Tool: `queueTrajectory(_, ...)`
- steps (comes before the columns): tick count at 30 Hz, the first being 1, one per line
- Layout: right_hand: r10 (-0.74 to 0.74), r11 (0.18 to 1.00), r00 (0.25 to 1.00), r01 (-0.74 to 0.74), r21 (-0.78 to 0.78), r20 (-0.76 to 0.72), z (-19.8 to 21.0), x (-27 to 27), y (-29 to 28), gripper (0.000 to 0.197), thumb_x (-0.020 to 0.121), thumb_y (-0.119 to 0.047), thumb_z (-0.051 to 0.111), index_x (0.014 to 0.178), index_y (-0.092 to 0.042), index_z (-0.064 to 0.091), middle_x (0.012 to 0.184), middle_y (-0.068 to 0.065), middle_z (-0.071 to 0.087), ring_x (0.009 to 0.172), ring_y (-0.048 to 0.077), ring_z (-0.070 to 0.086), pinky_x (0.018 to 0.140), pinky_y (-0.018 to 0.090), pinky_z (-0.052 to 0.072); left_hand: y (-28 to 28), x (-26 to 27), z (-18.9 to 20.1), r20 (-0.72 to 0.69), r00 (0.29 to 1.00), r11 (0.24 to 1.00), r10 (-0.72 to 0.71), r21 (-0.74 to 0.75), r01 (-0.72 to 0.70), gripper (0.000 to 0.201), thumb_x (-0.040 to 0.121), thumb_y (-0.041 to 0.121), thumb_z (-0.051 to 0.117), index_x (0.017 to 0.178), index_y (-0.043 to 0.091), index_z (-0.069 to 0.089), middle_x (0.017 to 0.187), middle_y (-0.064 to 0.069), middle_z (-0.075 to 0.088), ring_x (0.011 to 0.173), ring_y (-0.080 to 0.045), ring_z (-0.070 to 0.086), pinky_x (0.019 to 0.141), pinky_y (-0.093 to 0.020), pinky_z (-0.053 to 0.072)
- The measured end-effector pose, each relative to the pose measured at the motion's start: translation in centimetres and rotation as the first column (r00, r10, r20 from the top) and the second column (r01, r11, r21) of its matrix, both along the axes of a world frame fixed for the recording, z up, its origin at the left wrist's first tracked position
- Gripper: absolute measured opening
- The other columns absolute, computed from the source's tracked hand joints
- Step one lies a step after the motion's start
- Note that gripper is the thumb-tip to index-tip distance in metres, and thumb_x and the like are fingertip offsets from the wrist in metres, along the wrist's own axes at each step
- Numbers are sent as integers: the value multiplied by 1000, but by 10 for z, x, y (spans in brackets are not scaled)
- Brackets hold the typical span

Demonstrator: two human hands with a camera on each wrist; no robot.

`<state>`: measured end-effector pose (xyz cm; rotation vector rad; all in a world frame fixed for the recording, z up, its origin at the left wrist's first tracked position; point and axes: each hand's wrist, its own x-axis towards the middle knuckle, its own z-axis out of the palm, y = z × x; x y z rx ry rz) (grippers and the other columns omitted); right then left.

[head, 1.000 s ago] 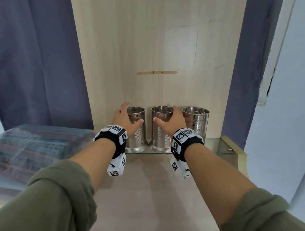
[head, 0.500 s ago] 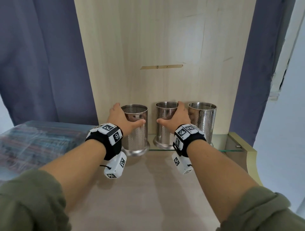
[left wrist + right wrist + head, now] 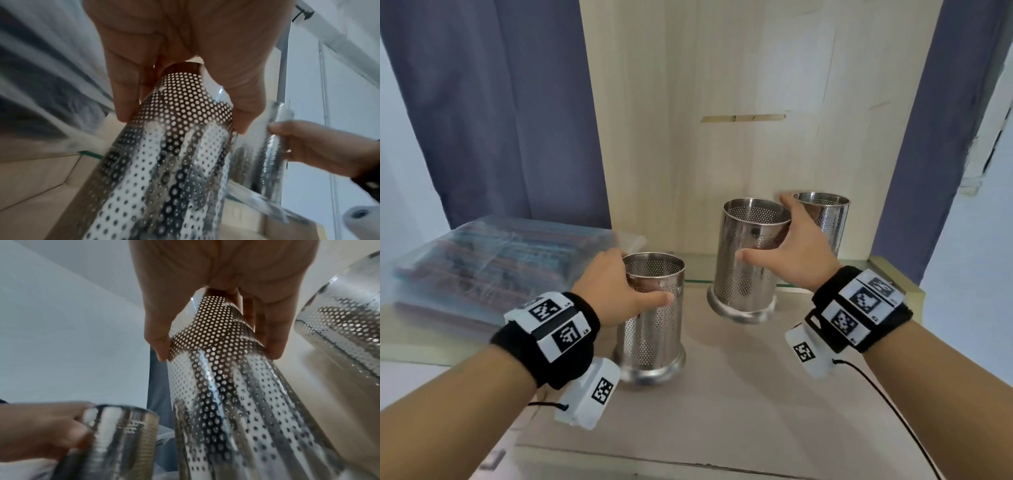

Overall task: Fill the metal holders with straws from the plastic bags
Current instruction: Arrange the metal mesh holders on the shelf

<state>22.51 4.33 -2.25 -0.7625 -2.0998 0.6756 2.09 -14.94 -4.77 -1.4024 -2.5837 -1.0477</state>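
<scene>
Three perforated metal holders are in view, all empty. My left hand [image 3: 616,291] grips the left holder [image 3: 654,329] near its rim, its base close to the wooden tabletop [image 3: 722,404]. My right hand [image 3: 787,253] grips the middle holder [image 3: 750,263], which is lifted and tilted above the table. The third holder [image 3: 828,219] stands at the back right against the wooden panel. In the left wrist view my fingers [image 3: 125,91] wrap the left holder [image 3: 164,162]. The right wrist view shows the middle holder [image 3: 236,386] in my grip. Plastic bags of coloured straws [image 3: 482,263] lie at the left.
A glass shelf [image 3: 698,270] runs along the back at the foot of the upright wooden panel [image 3: 739,102]. Blue curtains [image 3: 500,102] hang on both sides. The table's right edge has a raised wooden lip [image 3: 893,277].
Both hands have pulled their holders off the glass shelf towards me; the left one now sits forward over the wooden tabletop, the middle one is raised and tilted. The view has shifted right.
</scene>
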Motion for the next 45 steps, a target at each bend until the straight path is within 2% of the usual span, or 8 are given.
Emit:
queueTrajectory(6, 55, 997, 994, -49, -60, 94, -29, 19, -23, 129, 51, -48, 91, 152, -14, 19, 144, 0, 48, 127, 14, 48, 109, 29, 36, 14, -17, -36, -31, 996, 995, 89, -34, -90, 86, 53, 58, 84, 116, 10, 50, 115, -8, 47, 105, -20, 51, 91, -30, 46)
queueTrajectory(19, 217, 972, 972, -207, -107, 90, -51, 1, -49, 125, 55, -37, 93, 152, -14, 19, 134, -8, 47, 120, 4, 44, 100, 17, 31, 31, -45, -49, 110, 981, 986, 157, -67, -150, 108, 53, 68, 74, 138, 15, 34, 136, -10, 45, 123, -26, 47, 104, -45, 42)
queueTrajectory(24, 247, 964, 968, -240, -114, 50, -62, -11, -62, 124, 54, -34, 94, 152, -13, 21, 131, -10, 48, 124, 5, 46, 100, 15, 32, 27, -35, -38, 70, 987, 973, 146, -191, -130, 116, 79, 41, 74, 152, 10, -9, 140, -16, 50, 122, -29, 54, 99, -35, 43)
queueTrajectory(29, 223, 974, 974, -222, -35, 26, -64, -17, -74, 127, 51, -45, 92, 152, -17, 21, 142, -6, 45, 130, 8, 43, 111, 29, 36, -6, -12, -17, -127, 992, 998, -18, 58, 26, 62, 92, 41, 56, 144, 14, 37, 139, -4, 50, 129, -18, 45, 108, -32, 35)
queueTrajectory(36, 429, 889, 903, -425, -169, -12, -71, -48, -100, 105, 52, -19, 96, 138, -24, 36, 109, -23, 58, 95, -17, 58, 82, 7, 45, -45, 33, -5, 26, 984, 968, -177, 185, 169, 76, 67, 69, 57, 130, 28, 47, 119, 20, 50, 104, 9, 47, 88, -7, 34)
queueTrajectory(41, 509, 816, 850, -527, -238, -138, -95, -72, -111, 99, 51, -11, 96, 130, -35, 43, 114, -12, 66, 105, -3, 63, 92, 24, 52, -49, 20, -18, -57, 996, 998, -62, 3, 62, 116, 48, 83, 61, 143, 20, 37, 145, 2, 44, 131, -13, 42, 108, -31, 35)
queueTrajectory(43, 555, 787, 824, -565, -248, -116, -98, -77, -112, 97, 57, -3, 92, 129, -40, 39, 115, -15, 64, 105, -9, 61, 89, 12, 47, -50, 19, -22, -69, 997, 999, -37, -29, 35, 112, 50, 81, 64, 141, 21, 39, 141, 1, 47, 130, -17, 43, 107, -34, 36)
queueTrajectory(45, 590, 770, 807, -577, -272, -41, -99, -78, -112, 98, 62, -13, 91, 138, -39, 35, 125, -13, 62, 117, 1, 58, 100, 23, 46, -51, 16, -26, -90, 996, 1000, -25, -6, 24, 93, 58, 68, 74, 134, 21, 46, 128, 3, 54, 124, -18, 49, 101, -31, 39)
